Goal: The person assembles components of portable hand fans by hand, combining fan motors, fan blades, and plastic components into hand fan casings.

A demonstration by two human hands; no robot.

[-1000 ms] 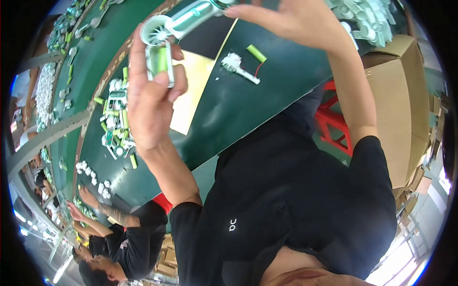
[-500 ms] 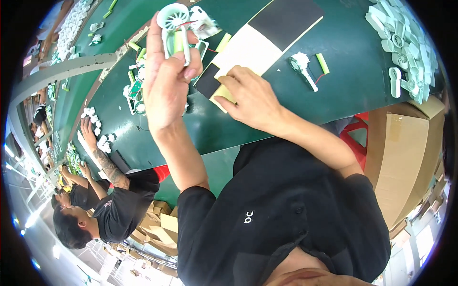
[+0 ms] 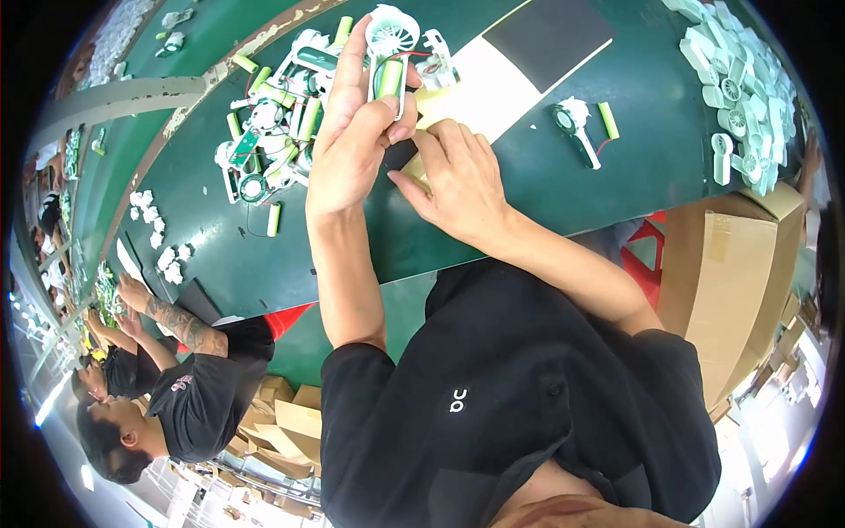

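Note:
My left hand (image 3: 346, 163) is closed on a pale fan housing (image 3: 393, 35), with a round slotted head raised up. A green cylindrical battery (image 3: 390, 79) lies in its handle, my thumb against the lower end. A red wire runs from it to a white part (image 3: 437, 62) beside the housing. My right hand (image 3: 462, 180) rests just right of it, over the near end of a yellow-backed sheet (image 3: 493, 88). Its thumb and index finger stand apart, their tips at the sheet's edge; the other fingers are bent.
Fan assemblies with batteries (image 3: 264, 132) are heaped at left, and a single fan assembly (image 3: 572, 123) lies right of the sheet. Pale housings (image 3: 739, 97) pile up at far right, above a cardboard box (image 3: 735, 282). A metal frame (image 3: 114, 101) and a co-worker (image 3: 194, 387) are at left.
My left hand has moved slightly right with the fan housing, closer to my right hand. The heap of assemblies at left shows more. My right hand stays at the sheet.

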